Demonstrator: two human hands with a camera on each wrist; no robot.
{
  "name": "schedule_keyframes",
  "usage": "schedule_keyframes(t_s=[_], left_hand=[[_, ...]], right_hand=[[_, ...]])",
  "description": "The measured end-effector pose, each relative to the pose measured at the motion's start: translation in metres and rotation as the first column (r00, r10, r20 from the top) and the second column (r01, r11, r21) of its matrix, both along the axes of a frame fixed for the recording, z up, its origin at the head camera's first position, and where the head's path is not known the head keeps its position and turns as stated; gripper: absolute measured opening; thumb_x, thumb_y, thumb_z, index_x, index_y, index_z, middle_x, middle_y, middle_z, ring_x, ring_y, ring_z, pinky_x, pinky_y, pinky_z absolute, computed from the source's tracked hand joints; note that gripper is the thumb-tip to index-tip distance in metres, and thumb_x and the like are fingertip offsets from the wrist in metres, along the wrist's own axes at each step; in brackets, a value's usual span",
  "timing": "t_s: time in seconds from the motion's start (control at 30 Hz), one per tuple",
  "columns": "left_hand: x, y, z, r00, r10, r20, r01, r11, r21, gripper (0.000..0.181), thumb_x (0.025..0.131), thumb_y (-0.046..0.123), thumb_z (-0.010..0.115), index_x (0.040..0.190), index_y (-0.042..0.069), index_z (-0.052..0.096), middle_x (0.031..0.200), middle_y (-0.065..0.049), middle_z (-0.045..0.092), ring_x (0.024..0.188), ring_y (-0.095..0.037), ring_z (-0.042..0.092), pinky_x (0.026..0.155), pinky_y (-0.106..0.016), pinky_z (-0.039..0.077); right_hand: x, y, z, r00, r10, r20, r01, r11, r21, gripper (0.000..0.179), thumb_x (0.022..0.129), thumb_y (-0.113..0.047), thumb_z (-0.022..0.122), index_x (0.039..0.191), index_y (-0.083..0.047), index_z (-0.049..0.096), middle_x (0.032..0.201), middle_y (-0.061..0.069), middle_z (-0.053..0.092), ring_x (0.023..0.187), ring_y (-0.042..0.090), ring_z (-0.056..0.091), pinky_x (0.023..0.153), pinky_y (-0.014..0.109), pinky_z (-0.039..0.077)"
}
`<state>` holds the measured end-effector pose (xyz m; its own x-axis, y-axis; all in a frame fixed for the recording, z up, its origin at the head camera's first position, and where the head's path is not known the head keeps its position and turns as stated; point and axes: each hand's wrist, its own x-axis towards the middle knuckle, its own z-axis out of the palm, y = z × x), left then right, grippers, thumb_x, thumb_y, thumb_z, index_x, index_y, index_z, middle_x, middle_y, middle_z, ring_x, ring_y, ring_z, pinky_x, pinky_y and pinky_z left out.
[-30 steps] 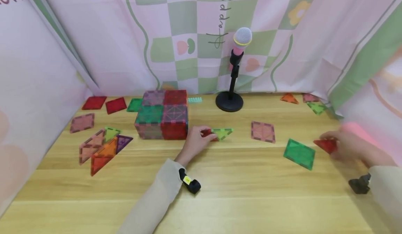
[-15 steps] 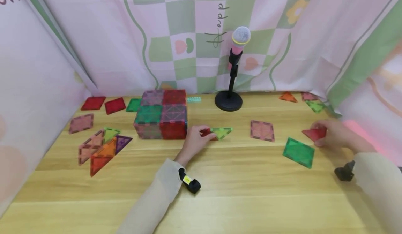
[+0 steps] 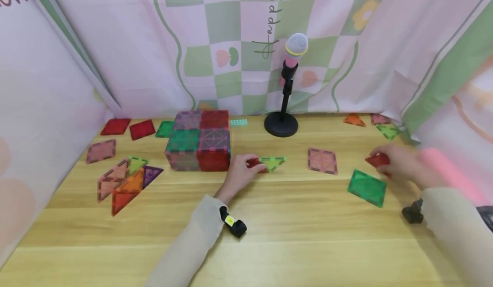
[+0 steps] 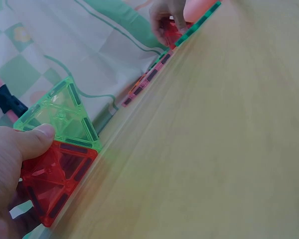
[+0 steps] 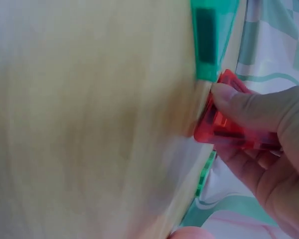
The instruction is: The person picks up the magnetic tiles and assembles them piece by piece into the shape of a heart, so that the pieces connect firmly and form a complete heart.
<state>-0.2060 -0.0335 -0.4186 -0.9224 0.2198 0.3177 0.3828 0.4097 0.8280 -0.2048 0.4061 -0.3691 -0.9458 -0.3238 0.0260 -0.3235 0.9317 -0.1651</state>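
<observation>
My left hand pinches a red triangular magnetic tile between thumb and fingers. A light green triangular tile stands edge to edge with it, both upright on the table in the left wrist view. At the right, my right hand pinches a red triangular tile, thumb on one face and fingers behind. Just in front of that hand lies a green square tile, and a pink square tile lies flat between the two hands.
A block of joined tiles stands left of my left hand. Several loose tiles, including an orange triangle, lie at the left. A microphone on a black stand rises at the back, before a patterned curtain.
My right hand has moved left and slightly away from me with its red triangular tile, coming behind the green square. The left hand and its tiles have stayed in place.
</observation>
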Motion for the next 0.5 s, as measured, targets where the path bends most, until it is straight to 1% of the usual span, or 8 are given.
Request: schedule_keyframes(t_s=[0.07, 0.2, 0.3, 0.4, 0.5], left_hand=[[0.000, 0.000, 0.000, 1.000, -0.001, -0.008, 0.001, 1.000, -0.002, 0.021, 0.080, 0.017, 0.077, 0.095, 0.003, 0.073, 0.090, -0.010, 0.072, 0.077, -0.015, 0.060, 0.069, -0.024, 0.049], [0.000, 0.000, 0.000, 1.000, 0.000, -0.016, 0.000, 1.000, -0.005, 0.021, 0.080, 0.017, 0.077, 0.095, 0.003, 0.073, 0.091, -0.011, 0.072, 0.078, -0.016, 0.061, 0.070, -0.024, 0.050], [0.001, 0.000, 0.000, 1.000, 0.006, -0.015, -0.006, 1.000, -0.009, 0.023, 0.080, 0.017, 0.077, 0.096, 0.002, 0.073, 0.093, -0.012, 0.072, 0.081, -0.018, 0.062, 0.071, -0.026, 0.051], [0.001, 0.000, 0.001, 1.000, 0.010, -0.005, -0.011, 1.000, -0.013, 0.024, 0.080, 0.018, 0.077, 0.098, 0.002, 0.073, 0.095, -0.012, 0.072, 0.082, -0.019, 0.063, 0.072, -0.027, 0.052], [0.001, 0.000, 0.001, 1.000, 0.011, 0.003, -0.011, 1.000, -0.010, 0.024, 0.080, 0.018, 0.077, 0.098, 0.002, 0.073, 0.095, -0.012, 0.072, 0.083, -0.019, 0.063, 0.072, -0.027, 0.052]], right_hand=[[0.001, -0.003, 0.000, 0.999, 0.030, -0.024, -0.030, 1.000, -0.006, 0.027, 0.072, 0.001, 0.074, 0.097, 0.004, 0.066, 0.086, 0.017, 0.066, 0.076, 0.028, 0.060, 0.064, 0.037, 0.047], [0.004, -0.013, 0.006, 0.994, 0.029, -0.101, -0.032, 0.999, -0.026, 0.015, 0.075, 0.003, 0.070, 0.090, 0.000, 0.067, 0.080, 0.010, 0.067, 0.071, 0.023, 0.059, 0.062, 0.038, 0.047], [0.007, -0.028, 0.015, 0.989, 0.008, -0.151, -0.016, 0.999, -0.052, 0.012, 0.078, -0.001, 0.070, 0.089, -0.002, 0.066, 0.076, 0.006, 0.065, 0.067, 0.018, 0.056, 0.058, 0.034, 0.045], [0.011, -0.048, 0.023, 0.982, -0.010, -0.188, -0.009, 0.995, -0.102, 0.011, 0.080, -0.003, 0.071, 0.088, -0.002, 0.063, 0.073, 0.004, 0.064, 0.064, 0.013, 0.053, 0.056, 0.030, 0.043], [0.016, -0.071, 0.027, 0.974, -0.004, -0.228, -0.038, 0.983, -0.178, 0.014, 0.079, -0.001, 0.071, 0.089, -0.001, 0.062, 0.076, 0.006, 0.065, 0.066, 0.012, 0.055, 0.057, 0.027, 0.045]])
